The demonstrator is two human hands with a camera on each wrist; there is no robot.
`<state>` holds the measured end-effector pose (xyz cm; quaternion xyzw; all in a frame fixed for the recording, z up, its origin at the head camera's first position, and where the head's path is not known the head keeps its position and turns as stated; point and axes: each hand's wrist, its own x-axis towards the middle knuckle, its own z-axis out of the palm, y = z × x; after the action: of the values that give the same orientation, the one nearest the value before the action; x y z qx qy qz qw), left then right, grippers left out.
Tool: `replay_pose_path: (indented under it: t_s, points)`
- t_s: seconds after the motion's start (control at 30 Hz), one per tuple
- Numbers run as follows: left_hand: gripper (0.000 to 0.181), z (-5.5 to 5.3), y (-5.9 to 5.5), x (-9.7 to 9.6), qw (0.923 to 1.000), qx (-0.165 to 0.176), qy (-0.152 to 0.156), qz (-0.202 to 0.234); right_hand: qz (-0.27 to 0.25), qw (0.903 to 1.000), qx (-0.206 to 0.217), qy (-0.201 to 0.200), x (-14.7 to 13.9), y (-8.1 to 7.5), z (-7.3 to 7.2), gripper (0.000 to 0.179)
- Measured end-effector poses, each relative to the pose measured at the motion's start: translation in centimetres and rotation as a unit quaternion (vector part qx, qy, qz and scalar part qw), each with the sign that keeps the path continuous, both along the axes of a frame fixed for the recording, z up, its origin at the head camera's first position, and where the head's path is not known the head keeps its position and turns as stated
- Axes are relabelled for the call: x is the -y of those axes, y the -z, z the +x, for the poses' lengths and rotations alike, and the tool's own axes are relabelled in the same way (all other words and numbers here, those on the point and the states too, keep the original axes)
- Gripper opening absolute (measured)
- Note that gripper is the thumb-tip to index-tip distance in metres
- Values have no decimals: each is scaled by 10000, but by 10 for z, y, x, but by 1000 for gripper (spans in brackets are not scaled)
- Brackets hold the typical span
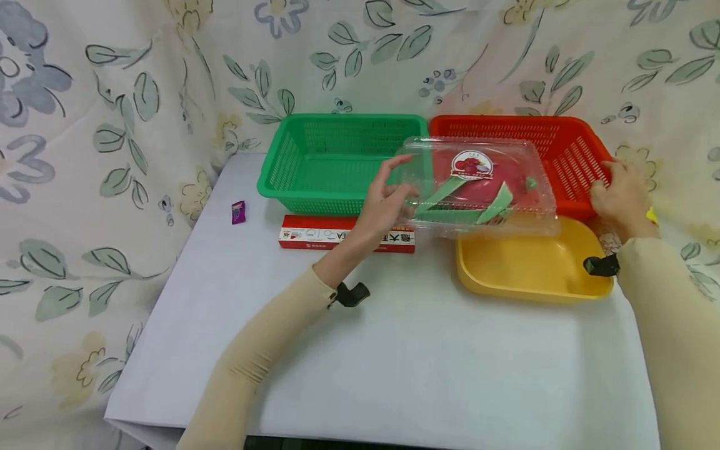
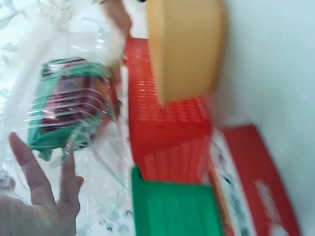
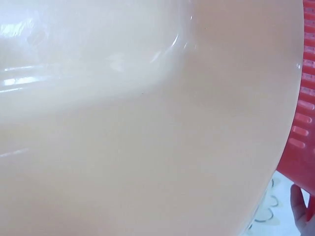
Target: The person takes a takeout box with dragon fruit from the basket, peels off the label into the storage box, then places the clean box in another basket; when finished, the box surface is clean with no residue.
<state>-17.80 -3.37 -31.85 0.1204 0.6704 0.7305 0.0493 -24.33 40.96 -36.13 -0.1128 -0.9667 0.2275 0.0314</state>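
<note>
Your left hand (image 1: 388, 197) is at the left edge of a clear plastic box (image 1: 480, 187), its fingers and thumb pinching that edge; in the left wrist view two fingers stand apart against the plastic. Your right hand (image 1: 624, 194) grips the end wall of a red perforated basket (image 1: 579, 162) at the right of the head frame, thumb and fingers closed on the rim.

The clear box is right of centre in the upper half of the head frame, overlapping the front of the red basket and the back edge of a yellow tray (image 1: 534, 262). It bears a round label (image 1: 471, 167) printed with red fruit. A red-and-green item (image 2: 74, 101) shows through the plastic; you cannot read its print, as the left wrist view is blurred.

The yellow tray lies just in front of the red basket and fills most of the right wrist view. A green perforated basket (image 1: 349, 139) stands beside the red one, at upper centre. A red carton (image 1: 320, 232) with a white lettered band lies just below the green basket, partly behind your left wrist. A small purple packet (image 1: 239, 212) lies at left, well apart from your hands. All rests on a white-covered table (image 1: 427, 362); a floral cloth (image 1: 185, 81) hangs behind it.
</note>
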Motion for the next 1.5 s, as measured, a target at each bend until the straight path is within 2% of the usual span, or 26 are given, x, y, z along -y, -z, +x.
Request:
replay_pose_path:
  t_s: [0.2, 0.37, 0.6, 0.67, 0.77, 1.0, 1.17, 1.37, 1.5]
  points:
    - [46, 23, 5, 53, 9992, -365, -118, -71, -125, 9999, -28, -90, 5, -11, -11, 64]
    - [46, 53, 7, 88, 9983, -536, -198, -116, -155, 9998, -72, -96, 11, -8, -11, 63]
    - [51, 105, 24, 121, 9978, -262, -545, -289, -175, 9996, -124, -164, 20, 11, -3, 62]
    - [51, 116, 29, 128, 9975, -193, -575, -351, -158, 9996, -127, -217, 21, 14, -3, 62]
    - [49, 128, 37, 134, 9973, -150, -612, -371, -143, 9993, -175, -288, 23, 15, -4, 61]
    - [48, 139, 54, 133, 9988, 134, -465, -89, -113, 9992, -235, -294, 20, 9, -6, 62]
    - [50, 141, 68, 123, 9995, 230, -178, -136, -113, 9994, -264, -209, 10, 6, 0, 62]
    - [50, 140, 80, 119, 9978, 639, 95, -120, -137, 9996, -226, -132, 1, 2, 6, 63]
    - [51, 135, 82, 119, 9968, 733, 245, -182, -107, 9994, -277, -175, -4, -2, 6, 63]
